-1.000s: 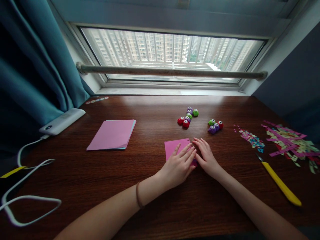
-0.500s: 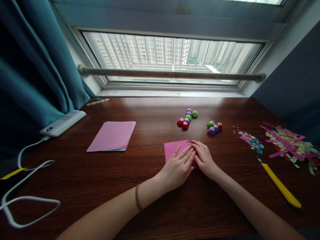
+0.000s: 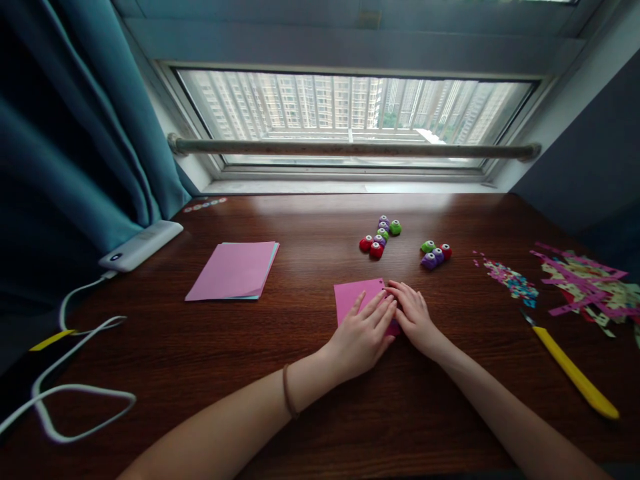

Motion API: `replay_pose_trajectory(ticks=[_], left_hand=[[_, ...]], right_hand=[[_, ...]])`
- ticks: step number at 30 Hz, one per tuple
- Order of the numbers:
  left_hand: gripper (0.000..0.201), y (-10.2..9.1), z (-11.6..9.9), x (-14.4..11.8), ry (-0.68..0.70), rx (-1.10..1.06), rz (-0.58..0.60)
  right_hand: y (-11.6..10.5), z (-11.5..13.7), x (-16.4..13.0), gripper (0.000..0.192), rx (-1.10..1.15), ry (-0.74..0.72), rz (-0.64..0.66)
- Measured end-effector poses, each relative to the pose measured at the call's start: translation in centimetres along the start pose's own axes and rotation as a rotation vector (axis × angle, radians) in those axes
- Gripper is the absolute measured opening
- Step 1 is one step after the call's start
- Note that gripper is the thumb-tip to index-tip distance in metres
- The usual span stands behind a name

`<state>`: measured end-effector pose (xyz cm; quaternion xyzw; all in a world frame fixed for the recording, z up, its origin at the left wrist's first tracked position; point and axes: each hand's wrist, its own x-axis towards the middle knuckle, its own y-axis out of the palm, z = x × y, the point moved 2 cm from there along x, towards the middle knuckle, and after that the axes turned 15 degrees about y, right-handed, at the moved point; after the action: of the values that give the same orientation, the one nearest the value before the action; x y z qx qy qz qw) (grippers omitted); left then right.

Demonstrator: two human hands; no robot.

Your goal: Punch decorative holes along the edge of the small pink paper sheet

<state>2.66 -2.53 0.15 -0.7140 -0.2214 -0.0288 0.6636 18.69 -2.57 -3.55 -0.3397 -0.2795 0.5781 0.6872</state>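
The left grip (image 3: 363,337) lies palm down, fingers extended and slightly parted, across the small square sheet of bright pink paper (image 3: 349,297), covering its near and right-hand parts; only the far left portion of the sheet shows fully beyond the fingers. The right grip (image 3: 417,320) sits just beside it, at the sheet's right edge, fingers gently bent; what lies under them is hidden, so I cannot tell whether it holds anything. A thin brown band (image 3: 287,392) circles the wrist behind the left grip. To the left of that grip, well apart, a stack of square pink and pale blue paper (image 3: 233,270) rests on the dark brown wooden bench (image 3: 300,427). Beyond both grips stands a cluster of small red, green and purple punches with white-ringed tops (image 3: 383,233), and a second, smaller cluster in the same colours (image 3: 438,255) is beyond the right grip. To that grip's right lie tiny multicoloured paper bits (image 3: 517,287), a slim yellow-handled craft knife (image 3: 575,370) and, farther out, tangled pink and cream paper strips (image 3: 583,280).
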Motion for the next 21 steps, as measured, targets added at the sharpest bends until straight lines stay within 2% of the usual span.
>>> replay_pose_trajectory(ticks=[7, 10, 13, 17, 21], left_hand=[[0.055, 0.3, 0.3, -0.1, -0.048, -0.121, 0.04], [0.062, 0.4, 0.5, -0.2, -0.081, -0.164, 0.032], [0.065, 0.8, 0.8, -0.3, -0.121, -0.191, 0.01], [0.064, 1.0, 1.0, -0.5, -0.146, -0.197, 0.02], [0.065, 0.9, 1.0, -0.5, -0.145, -0.181, 0.057]], right_hand=[[-0.7, 0.2, 0.1, 0.04, 0.207, 0.05, 0.076], [-1.2, 0.2, 0.1, 0.04, 0.295, 0.062, 0.094], [-2.2, 0.3, 0.1, 0.043, 0.395, 0.08, 0.167], [-3.6, 0.8, -0.1, 0.039, 0.278, 0.013, 0.255], [-4.2, 0.8, -0.1, 0.024, 0.214, -0.047, 0.218]])
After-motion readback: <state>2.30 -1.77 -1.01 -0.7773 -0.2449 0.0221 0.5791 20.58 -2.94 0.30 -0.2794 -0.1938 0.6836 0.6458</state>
